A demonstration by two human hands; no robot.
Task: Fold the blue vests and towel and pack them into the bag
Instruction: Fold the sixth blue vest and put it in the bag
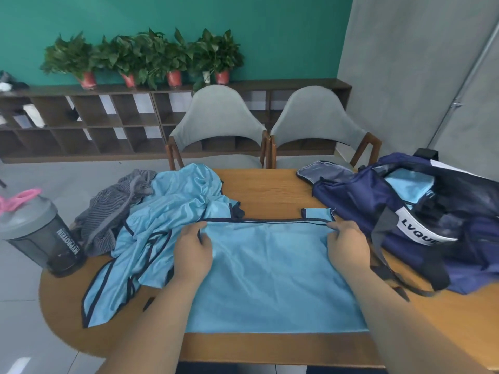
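Now pinching the far, dark-trimmed edge of the flat blue vest [270,279] with both hands: left hand [193,252] at one end, right hand [348,247] at the other, fingers curled narrowly onto the cloth. Lies spread on the wooden table [270,190], between the heap of unfolded vests [175,201] and the navy bag [351,195], which stands open on the right.

Likely trouble:
- Looks shiny and slippery, so could slide out of either pinch and skew the fold.
- Overlaps the heap on the left, so may drag those vests along when lifted.
- Sits just beside the bag's strap [383,233], so could snag there.
- Later, tugging the striped towel [113,211] could tip the shaker bottle [40,236], which stands close by at the table's rim.

Readable writing: "MYPROTEIN" running sideways on the bottle; "LVQUE" on the bag's white band, remainder hidden.
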